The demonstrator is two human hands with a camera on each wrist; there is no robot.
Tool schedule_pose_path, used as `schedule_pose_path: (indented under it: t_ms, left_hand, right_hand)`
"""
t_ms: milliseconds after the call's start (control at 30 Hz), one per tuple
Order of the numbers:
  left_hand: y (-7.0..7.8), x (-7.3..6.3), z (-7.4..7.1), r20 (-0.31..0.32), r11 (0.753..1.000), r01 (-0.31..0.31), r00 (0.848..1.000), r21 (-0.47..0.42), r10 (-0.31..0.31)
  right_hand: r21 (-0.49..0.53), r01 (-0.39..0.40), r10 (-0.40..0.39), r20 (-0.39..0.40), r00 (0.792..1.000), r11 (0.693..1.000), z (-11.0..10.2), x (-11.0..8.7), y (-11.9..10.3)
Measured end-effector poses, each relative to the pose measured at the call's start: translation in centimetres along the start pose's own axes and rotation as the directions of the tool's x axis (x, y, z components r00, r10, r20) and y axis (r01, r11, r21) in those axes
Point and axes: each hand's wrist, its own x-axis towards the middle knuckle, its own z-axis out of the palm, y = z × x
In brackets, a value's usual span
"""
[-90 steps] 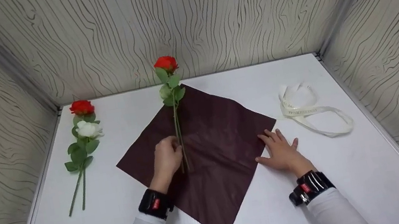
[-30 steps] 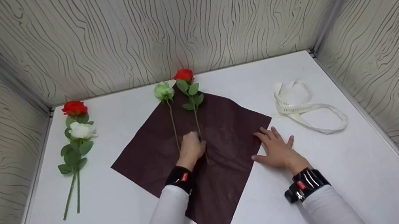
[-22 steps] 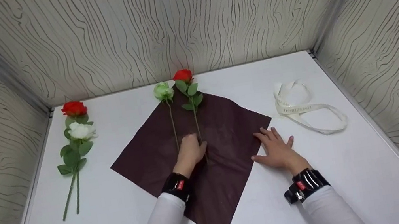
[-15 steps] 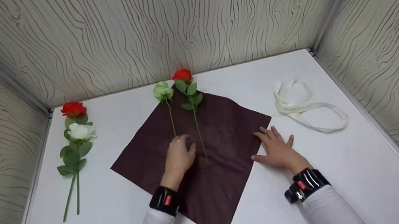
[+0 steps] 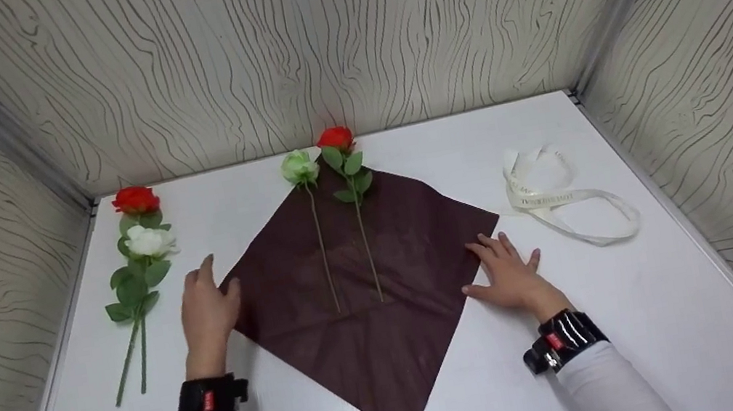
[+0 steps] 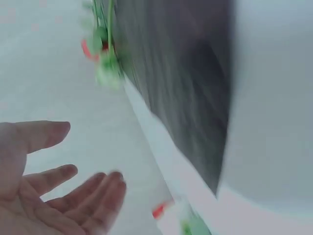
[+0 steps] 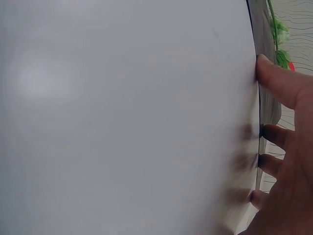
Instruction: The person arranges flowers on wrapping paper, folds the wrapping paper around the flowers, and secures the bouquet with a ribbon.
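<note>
A dark maroon sheet of wrapping paper (image 5: pixel 410 250) lies diamond-wise on the white table. On it rest a light green rose (image 5: pixel 299 167) and a red rose (image 5: pixel 335 139), stems side by side, blooms at the far corner. My left hand (image 5: pixel 208 319) is over the paper's left corner, fingers spread and holding nothing; the left wrist view shows the thumb (image 6: pixel 46 134) apart from the other fingers. With fingers spread, my right hand (image 5: pixel 514 278) rests on the paper's right edge. In the right wrist view its fingertips (image 7: pixel 264 63) touch that edge.
At the left lie another red rose (image 5: pixel 136 199) and a white rose (image 5: pixel 150 240), stems crossing. A loosely looped cream ribbon (image 5: pixel 560 198) with printed letters lies at the right. Wood-patterned panels (image 5: pixel 340 40) enclose the white table (image 5: pixel 686 317) at the back and sides.
The green and red roses were laid apart on the paper as my left hand shifted them and let go. It then moved left to the paper's corner. My right hand stayed put.
</note>
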Motion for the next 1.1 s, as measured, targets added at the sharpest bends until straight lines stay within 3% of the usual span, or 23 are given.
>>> schedule_pose_path:
  t_ms: [167,267,400,500,800,1000,1100]
  left_hand:
    - [-3.4,-0.1,-2.1,-0.06,0.995,0.087,0.995,0.045,-0.084]
    - [-5.0,-0.5,-3.1,-0.037,0.979,0.18,0.983,0.097,-0.177]
    - [-6.7,-1.3,-4.2,0.081,0.939,0.304,0.944,0.159,-0.319]
    - [-7.5,-1.8,-4.7,0.14,0.919,0.35,0.916,0.183,-0.376]
    - [-8.5,-2.7,-5.4,0.239,0.894,0.398,0.865,0.208,-0.44]
    - [-8.7,-3.3,-5.3,0.26,0.89,0.4,0.855,0.219,-0.448]
    - [-8.9,-3.6,-5.2,0.26,0.896,0.39,0.862,0.21,-0.436]
  right_hand:
    - [-0.003,-0.006,0.006,0.009,1.0,1.0,0.0,0.0,-0.1]
    - [-0.002,-0.002,0.002,0.008,1.0,1.0,0.1,0.1,0.0]
    - [0.0,0.007,-0.007,0.003,1.0,1.0,0.2,0.1,0.0]
    - [0.001,0.008,-0.008,-0.003,1.0,1.0,0.2,0.0,0.1]
    - [0.006,0.002,-0.002,0.013,1.0,1.0,0.3,0.0,0.1]
    - [0.004,-0.002,0.002,0.012,1.0,1.0,0.2,0.0,0.0]
    - [0.002,0.005,-0.005,0.001,1.0,1.0,0.1,0.0,0.0]
